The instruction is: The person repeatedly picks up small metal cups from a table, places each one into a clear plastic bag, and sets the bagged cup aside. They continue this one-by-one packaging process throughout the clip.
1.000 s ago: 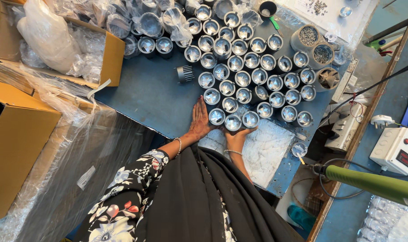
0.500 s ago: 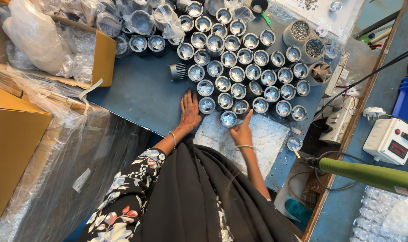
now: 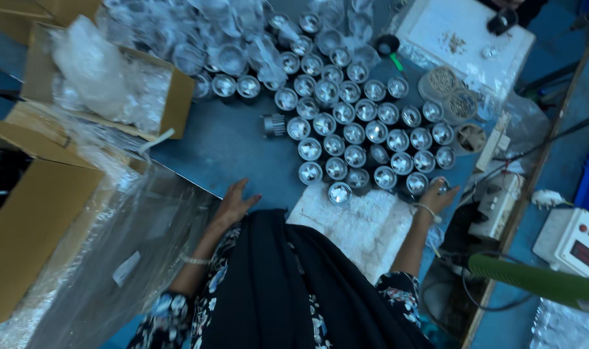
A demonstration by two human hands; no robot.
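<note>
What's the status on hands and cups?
Left hand flat on the table, empty. Right hand touching a metal cup at the cluster's right edge; grip unclear. White foam pad between the arms.

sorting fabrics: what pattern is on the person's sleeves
Dark with a pale floral print on the sleeves, head view.

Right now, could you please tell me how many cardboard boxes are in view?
3: one open box of plastic bags at upper left, one larger box at the left edge, one partly cut off at the top-left corner.
</note>
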